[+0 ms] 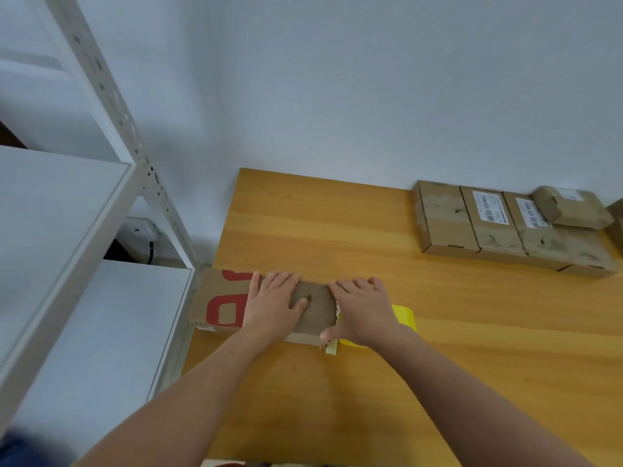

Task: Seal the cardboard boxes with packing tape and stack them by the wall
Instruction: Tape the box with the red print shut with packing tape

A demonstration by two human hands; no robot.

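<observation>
A flat cardboard box (220, 296) with red print on its top lies on the near left part of the wooden table (387, 392), its left end reaching the table's left edge, next to the white metal shelving (64, 210). Both hands rest on it. The left hand (273, 305) lies palm down on the middle of the box top, fingers straight and close together, pointing away toward the wall (371, 96), thumb spread to the right; it presses flat and grasps nothing. The right hand (364, 310) covers the box's right end, its fingers laid fairly straight across the top at the far edge and its thumb reaching down to the near right corner; it too presses rather than grips. Just beside that end of the box, partly hidden under the right hand, sits a yellow tape roll (406, 320). A short pale tape strip (332, 348) sticks out at the near right corner of the box, below the thumb. Far to the right, against the wall and well apart from the hands, a row of brown boxes (448, 224) lies side by side, two of them bearing white labels (490, 207), and a smaller box (573, 208) sits on top of the row at its right end.
</observation>
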